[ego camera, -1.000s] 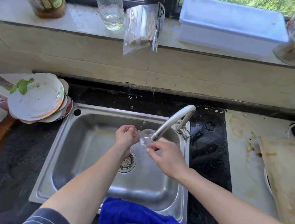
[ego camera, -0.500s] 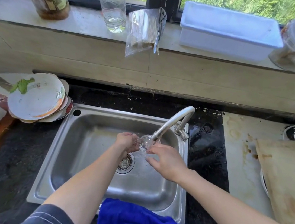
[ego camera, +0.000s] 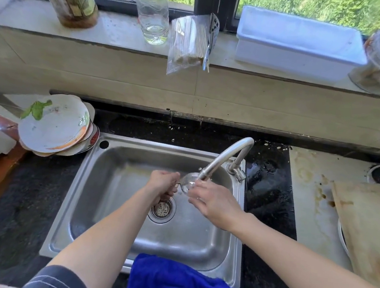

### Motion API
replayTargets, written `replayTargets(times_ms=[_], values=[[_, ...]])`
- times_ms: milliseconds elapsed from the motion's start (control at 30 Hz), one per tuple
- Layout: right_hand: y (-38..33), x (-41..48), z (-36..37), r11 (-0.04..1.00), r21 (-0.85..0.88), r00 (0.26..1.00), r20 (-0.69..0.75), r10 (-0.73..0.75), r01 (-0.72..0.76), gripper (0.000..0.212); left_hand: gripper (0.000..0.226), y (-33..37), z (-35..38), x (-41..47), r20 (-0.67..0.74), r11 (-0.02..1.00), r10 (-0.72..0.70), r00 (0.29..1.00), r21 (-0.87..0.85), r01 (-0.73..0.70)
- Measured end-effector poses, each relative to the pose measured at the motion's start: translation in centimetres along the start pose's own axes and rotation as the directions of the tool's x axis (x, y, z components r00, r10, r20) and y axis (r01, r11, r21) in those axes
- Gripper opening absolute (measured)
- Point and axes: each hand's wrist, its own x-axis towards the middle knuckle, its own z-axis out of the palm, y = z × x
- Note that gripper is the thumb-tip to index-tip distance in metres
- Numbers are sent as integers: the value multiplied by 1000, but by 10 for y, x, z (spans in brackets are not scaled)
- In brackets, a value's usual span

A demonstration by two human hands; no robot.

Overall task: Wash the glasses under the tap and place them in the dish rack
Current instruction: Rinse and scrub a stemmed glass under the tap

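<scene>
A small clear glass point(ego camera: 188, 182) is held on its side right under the spout of the steel tap point(ego camera: 226, 156), over the steel sink point(ego camera: 118, 183). My left hand point(ego camera: 164, 184) grips the glass at its left end with curled fingers. From the right, my right hand point(ego camera: 213, 202) touches the glass near its rim with its fingertips; the finger ends blur into the glass. No dish rack is in view.
A blue cloth point(ego camera: 191, 286) hangs over the sink's front edge. Dirty plates point(ego camera: 53, 126) are stacked left of the sink. A wooden board point(ego camera: 368, 230) lies on the right counter. On the sill stand bottles point(ego camera: 153, 11), a chopstick bag point(ego camera: 190, 42) and a white box point(ego camera: 297, 42).
Both hands and the glass stay under the spout, shifting slightly; the right hand's fingers have slid along the glass. The camera has tilted a little.
</scene>
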Motion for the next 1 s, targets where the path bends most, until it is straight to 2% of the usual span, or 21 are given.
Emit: replayTargets(times_ms=[67, 100, 167, 200, 233, 300, 367, 400, 500, 567, 667, 733, 767, 833, 867, 933, 967, 1000], values=[[5, 1, 0, 973, 215, 985, -131, 111, -81, 24, 20, -2, -2, -2, 35, 996, -1, 999, -91, 4], [2, 2, 2, 924, 356, 963, -169, 211, -140, 24, 20, -6, 2, -3, 63, 988, 1, 998, -153, 9], [-8, 8, 9, 819, 540, 928, -171, 332, -194, 25, 13, -14, 13, -3, 58, 960, 4, 998, -279, 12], [-14, 6, 11, 817, 548, 937, -159, 312, -180, 23, 9, -16, 15, -3, 22, 948, -2, 1000, -317, 9], [-15, 3, 10, 867, 480, 958, -160, 238, -135, 22, 6, -17, 14, -1, -18, 949, -9, 1000, -315, 3], [-6, -6, 3, 982, 190, 996, -86, -6, 23, 24, 10, -17, 2, 1, -50, 973, -11, 999, -231, -1], [7, -9, -2, 988, -105, 993, 3, -116, 115, 31, 18, -15, -6, -1, -20, 989, -11, 1000, -145, 8], [7, -8, -2, 971, -192, 988, -31, -149, 141, 33, 21, -14, -6, -3, 11, 995, -24, 1000, -99, 25], [4, -4, 4, 934, -285, 957, -129, -260, 215, 29, 23, -8, -5, -5, 80, 997, -72, 994, 32, 69], [15, -6, 6, 900, -306, 921, -136, -364, 310, 27, 23, -5, -13, -3, 77, 989, -87, 993, 123, 77], [17, -6, 4, 886, -339, 908, -161, -387, 318, 26, 25, -4, -19, -2, 83, 952, -154, 985, 280, 125], [10, -1, 2, 919, -285, 925, -186, -331, 272, 17, 29, -8, -14, -3, 125, 944, -198, 972, 291, 155], [4, 1, 0, 954, -190, 946, -184, -267, 232, 13, 31, -11, -12, -3, 156, 960, -197, 968, 233, 158], [-5, 6, -1, 996, 71, 981, -192, -34, 49, 21, 30, -17, -6, -2, 208, 986, -152, 966, -40, 163], [-10, 7, -2, 980, 190, 973, -210, 92, -52, 23, 26, -20, -2, -2, 203, 966, -104, 974, -212, 147], [-19, 9, 1, 890, 418, 928, -228, 296, -181, 22, 14, -23, 7, -1, 94, 900, -29, 995, -430, 67], [-22, 8, 2, 869, 456, 924, -213, 317, -193, 20, 13, -24, 9, 0, 38, 890, -30, 999, -454, 44], [-22, 6, 1, 884, 435, 945, -180, 273, -172, 19, 18, -25, 8, 2, 10, 898, -55, 998, -436, 54]])
